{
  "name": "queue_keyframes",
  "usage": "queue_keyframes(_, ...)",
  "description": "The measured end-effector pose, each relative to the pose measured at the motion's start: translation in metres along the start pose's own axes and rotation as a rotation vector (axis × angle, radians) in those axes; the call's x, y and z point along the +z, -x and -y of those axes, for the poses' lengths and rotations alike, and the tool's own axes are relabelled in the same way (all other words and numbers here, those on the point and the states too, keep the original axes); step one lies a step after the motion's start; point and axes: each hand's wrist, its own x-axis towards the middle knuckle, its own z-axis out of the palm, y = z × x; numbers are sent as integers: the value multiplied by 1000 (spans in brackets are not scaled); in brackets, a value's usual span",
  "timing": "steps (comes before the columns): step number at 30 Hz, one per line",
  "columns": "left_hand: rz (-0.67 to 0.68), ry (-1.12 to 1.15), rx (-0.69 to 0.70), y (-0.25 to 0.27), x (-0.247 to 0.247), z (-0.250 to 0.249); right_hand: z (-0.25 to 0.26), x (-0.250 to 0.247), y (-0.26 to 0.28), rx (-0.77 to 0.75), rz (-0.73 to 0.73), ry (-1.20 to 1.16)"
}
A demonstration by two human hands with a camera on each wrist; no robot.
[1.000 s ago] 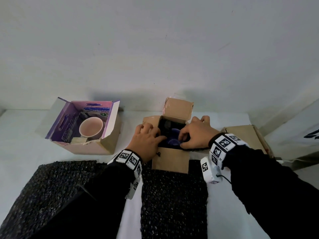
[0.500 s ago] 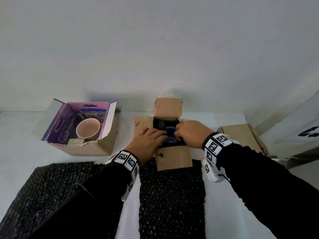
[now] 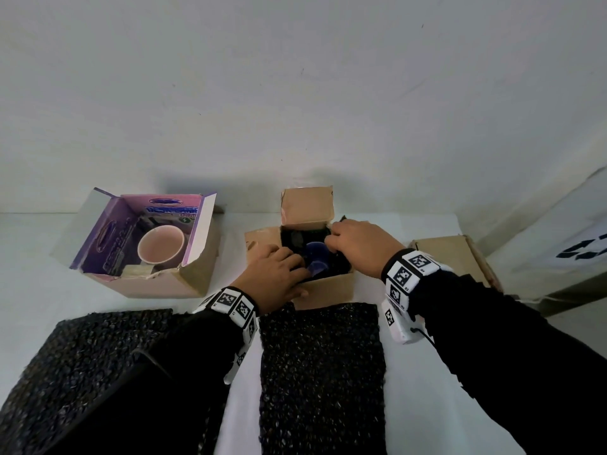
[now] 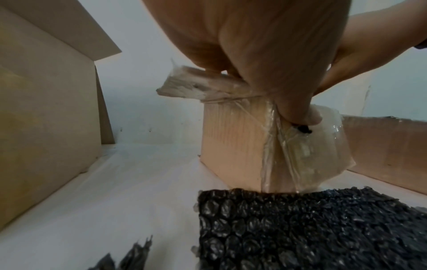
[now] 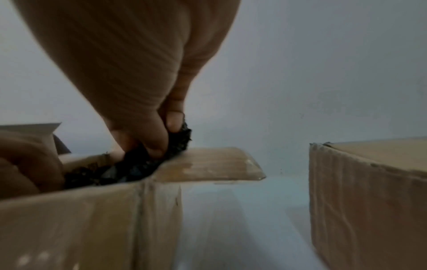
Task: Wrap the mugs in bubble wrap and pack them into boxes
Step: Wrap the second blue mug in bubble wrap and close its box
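Head view: black wrap in the box is pinched by the right hand; the box's near corner is gripped by the left hand, beside the blue mug.

Dim flat light, soft shadows, wrist views blurred (edges warped)

White counter under my work, its surface pale and matte. Plain white wall behind it, a few faint scuffs. At my far right, a white panel with black markings, tilted.
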Motion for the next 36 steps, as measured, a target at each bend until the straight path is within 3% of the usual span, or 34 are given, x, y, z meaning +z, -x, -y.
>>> queue_keyframes(9,16,-2,-74,4,-4,-2,-1,9,9,-130,30,131)
queue_keyframes(21,21,-27,-141,2,-7,-6,8,22,0,3,176,87)
queue_keyframes(26,14,-56,-155,1,-5,-14,7,19,5,18,-51,-50)
queue_keyframes(30,71,-23,-157,1,-7,-17,2,24,4,39,21,170)
queue_keyframes(36,128,17,-268,-3,-14,-21,3,26,12,88,19,218)
